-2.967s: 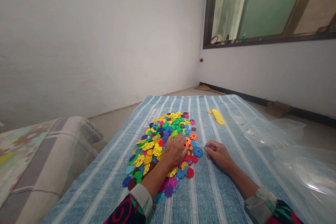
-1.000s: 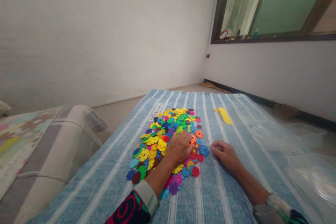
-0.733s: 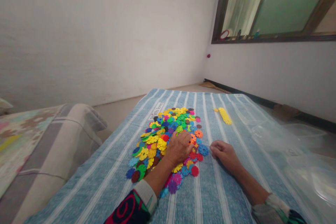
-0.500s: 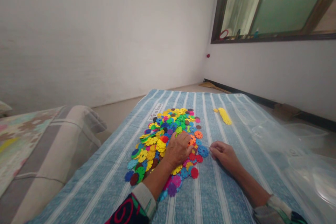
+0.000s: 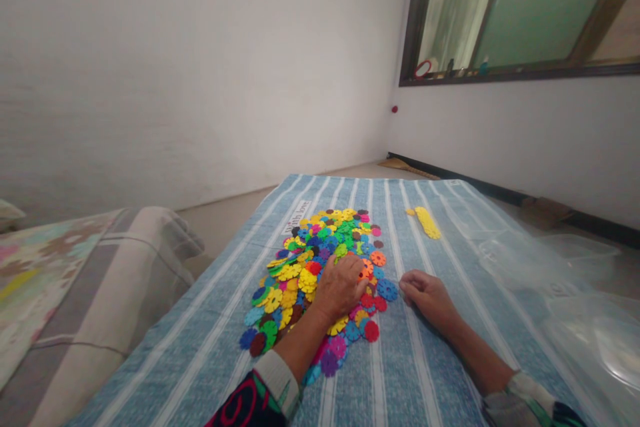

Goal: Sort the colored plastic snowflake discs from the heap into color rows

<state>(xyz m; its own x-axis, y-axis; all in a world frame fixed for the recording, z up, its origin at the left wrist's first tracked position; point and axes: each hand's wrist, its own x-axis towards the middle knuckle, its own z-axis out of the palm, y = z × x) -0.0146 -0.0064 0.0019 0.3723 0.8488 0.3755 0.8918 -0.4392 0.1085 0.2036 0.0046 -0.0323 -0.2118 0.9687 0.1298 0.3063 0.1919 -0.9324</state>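
A loose heap of notched, flower-shaped plastic discs (image 5: 290,271) in many colours lies on the striped cloth. My left hand (image 5: 341,287) rests on the heap with its fingers curled down, beside an orange disc (image 5: 367,268). What its fingertips grip, if anything, is hidden under the hand. To the right of the heap, my right hand (image 5: 427,297) rests on the cloth, loosely closed with nothing visible in it. A blue disc (image 5: 387,289) lies just left of its fingertips. Farther back, a row of overlapping yellow discs (image 5: 427,223) lies apart from the heap.
Blue-and-white striped cloth (image 5: 200,347) covers the table. Clear plastic containers (image 5: 590,327) stand along its right side. A covered piece of furniture (image 5: 145,267) is at the left, a white wall (image 5: 200,67) behind, and a window (image 5: 540,13) at upper right.
The view has shifted very slightly. Both hands and the discs stay in practically the same places.
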